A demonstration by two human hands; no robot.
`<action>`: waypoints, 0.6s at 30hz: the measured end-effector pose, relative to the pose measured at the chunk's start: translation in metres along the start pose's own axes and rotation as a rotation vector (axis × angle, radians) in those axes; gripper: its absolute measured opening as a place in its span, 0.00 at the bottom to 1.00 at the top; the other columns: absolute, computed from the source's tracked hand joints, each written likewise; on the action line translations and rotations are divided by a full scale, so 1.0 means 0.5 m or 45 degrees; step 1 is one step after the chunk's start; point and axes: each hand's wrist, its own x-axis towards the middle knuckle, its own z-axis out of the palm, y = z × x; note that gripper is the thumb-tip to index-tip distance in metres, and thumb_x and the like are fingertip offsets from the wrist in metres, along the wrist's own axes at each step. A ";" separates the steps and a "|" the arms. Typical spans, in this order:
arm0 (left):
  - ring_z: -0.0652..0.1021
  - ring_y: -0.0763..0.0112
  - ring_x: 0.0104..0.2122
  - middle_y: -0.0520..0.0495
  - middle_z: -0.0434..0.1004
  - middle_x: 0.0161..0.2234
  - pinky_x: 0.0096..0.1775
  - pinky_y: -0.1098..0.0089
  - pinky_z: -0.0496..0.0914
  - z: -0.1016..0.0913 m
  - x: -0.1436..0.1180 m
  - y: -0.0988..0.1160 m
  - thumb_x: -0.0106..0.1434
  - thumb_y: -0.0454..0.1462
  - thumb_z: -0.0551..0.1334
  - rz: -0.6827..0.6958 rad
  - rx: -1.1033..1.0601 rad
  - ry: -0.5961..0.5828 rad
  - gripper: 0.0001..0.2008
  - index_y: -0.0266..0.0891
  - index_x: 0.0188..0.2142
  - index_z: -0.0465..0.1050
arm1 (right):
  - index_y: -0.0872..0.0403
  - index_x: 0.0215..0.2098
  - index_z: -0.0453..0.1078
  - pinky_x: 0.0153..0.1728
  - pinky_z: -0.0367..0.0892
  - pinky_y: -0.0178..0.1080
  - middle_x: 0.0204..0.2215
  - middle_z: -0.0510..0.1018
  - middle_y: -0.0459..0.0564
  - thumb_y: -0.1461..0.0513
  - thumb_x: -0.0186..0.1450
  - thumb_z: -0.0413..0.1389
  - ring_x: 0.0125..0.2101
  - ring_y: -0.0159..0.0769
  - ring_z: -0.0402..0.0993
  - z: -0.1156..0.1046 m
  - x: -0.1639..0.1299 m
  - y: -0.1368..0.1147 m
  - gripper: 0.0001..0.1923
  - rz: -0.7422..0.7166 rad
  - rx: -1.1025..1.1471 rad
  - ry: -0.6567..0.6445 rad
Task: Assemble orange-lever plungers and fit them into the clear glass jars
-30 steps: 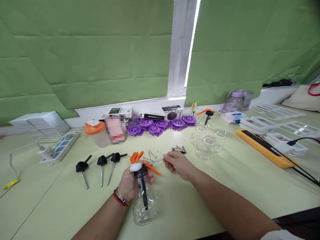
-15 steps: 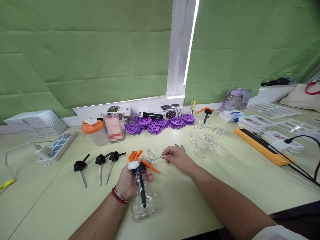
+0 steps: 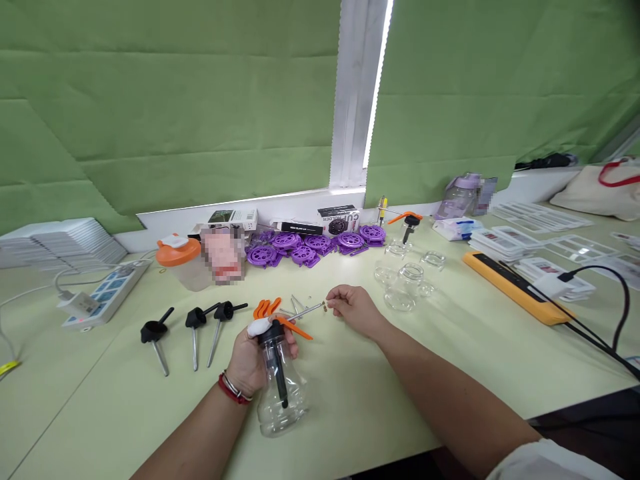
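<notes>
1. Left hand [image 3: 249, 360] grips the neck of a clear pump bottle [image 3: 281, 393] standing on the desk [image 3: 400, 373].
2. Right hand [image 3: 353, 308] pinches the tip of the bottle's metal spout [image 3: 305, 311].
3. Three black pump heads [image 3: 193, 321] lie to the left.

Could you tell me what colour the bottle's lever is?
Orange lever, clearest in the head view.

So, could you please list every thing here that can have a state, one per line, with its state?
Clear bottle: tilted, black pump head fitted on, held by left hand.
Metal nozzle tube: sticking out from the pump head, its tip at the right hand fingers.
Orange trigger: attached.
Three black pump heads: lying loose on the table.
Empty glass jars: uncapped.
Orange-lidded cup: closed.
Power strip: plug inserted.
</notes>
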 end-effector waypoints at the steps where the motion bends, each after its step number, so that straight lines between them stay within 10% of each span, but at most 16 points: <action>1: 0.77 0.59 0.22 0.41 0.76 0.22 0.26 0.63 0.70 0.000 0.000 0.001 0.55 0.39 0.57 0.011 -0.006 0.016 0.12 0.32 0.31 0.74 | 0.55 0.30 0.71 0.32 0.62 0.36 0.26 0.74 0.47 0.65 0.61 0.52 0.27 0.31 0.68 -0.001 0.001 0.002 0.06 -0.070 -0.209 0.003; 8: 0.78 0.60 0.25 0.41 0.76 0.22 0.28 0.63 0.71 0.004 0.000 0.006 0.53 0.38 0.58 0.034 -0.029 0.109 0.11 0.32 0.30 0.74 | 0.57 0.24 0.70 0.33 0.52 0.37 0.28 0.74 0.51 0.71 0.60 0.51 0.30 0.34 0.66 0.028 0.000 0.019 0.10 -0.355 -1.194 -0.258; 18: 0.77 0.59 0.25 0.41 0.76 0.22 0.26 0.63 0.71 0.012 -0.006 0.008 0.54 0.38 0.57 0.043 0.013 0.088 0.11 0.32 0.32 0.74 | 0.56 0.28 0.71 0.34 0.51 0.38 0.29 0.74 0.51 0.72 0.60 0.50 0.32 0.35 0.66 0.044 0.007 0.031 0.10 -0.319 -1.346 -0.173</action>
